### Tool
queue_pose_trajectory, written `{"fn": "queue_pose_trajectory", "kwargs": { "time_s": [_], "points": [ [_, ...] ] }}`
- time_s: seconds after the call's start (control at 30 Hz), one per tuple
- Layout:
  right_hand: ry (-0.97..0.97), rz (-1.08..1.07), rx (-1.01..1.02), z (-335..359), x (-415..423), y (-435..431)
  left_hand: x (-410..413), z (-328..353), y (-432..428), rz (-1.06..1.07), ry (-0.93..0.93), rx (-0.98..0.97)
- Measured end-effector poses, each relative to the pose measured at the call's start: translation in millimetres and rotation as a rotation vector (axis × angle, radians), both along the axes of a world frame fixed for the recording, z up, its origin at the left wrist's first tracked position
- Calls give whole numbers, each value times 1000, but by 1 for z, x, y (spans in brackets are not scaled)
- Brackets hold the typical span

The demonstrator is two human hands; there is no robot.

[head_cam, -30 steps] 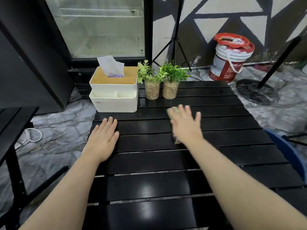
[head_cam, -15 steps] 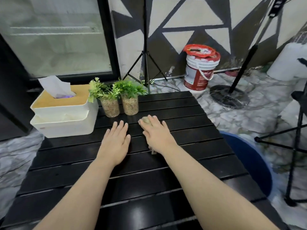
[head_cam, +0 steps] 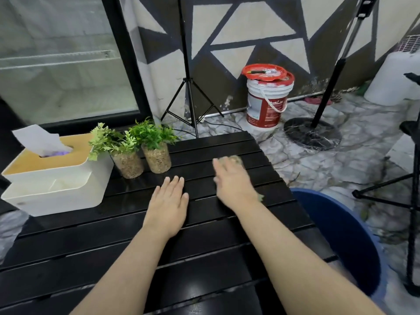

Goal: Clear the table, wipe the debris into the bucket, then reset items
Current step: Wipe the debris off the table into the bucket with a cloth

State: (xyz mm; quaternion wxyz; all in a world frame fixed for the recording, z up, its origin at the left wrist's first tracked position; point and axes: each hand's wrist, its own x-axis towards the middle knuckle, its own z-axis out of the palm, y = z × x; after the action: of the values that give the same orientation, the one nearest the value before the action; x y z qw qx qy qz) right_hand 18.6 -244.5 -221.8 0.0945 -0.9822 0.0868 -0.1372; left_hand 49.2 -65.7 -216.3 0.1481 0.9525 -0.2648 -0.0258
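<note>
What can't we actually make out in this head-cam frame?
- Cloth under the right hand: mostly covered and motion-blurred, so its shape and any debris ahead of it are unclear.
- Blue bucket: the table edge and the right forearm hide its inside.
- Lower tray of the tissue box: contents too faint.
- Paint bucket label: too small to read.
</note>
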Motion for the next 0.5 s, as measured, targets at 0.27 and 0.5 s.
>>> {"fn": "queue_pose_trajectory", "kwargs": {
  "time_s": [0.27,0.5],
  "points": [
    [136,-484,120,-1,4,-55,1,-10,-7,44,-7,5],
    [192,-12,124,6,93,21,1,-11,-9,51,-20,9]
  ]
}}
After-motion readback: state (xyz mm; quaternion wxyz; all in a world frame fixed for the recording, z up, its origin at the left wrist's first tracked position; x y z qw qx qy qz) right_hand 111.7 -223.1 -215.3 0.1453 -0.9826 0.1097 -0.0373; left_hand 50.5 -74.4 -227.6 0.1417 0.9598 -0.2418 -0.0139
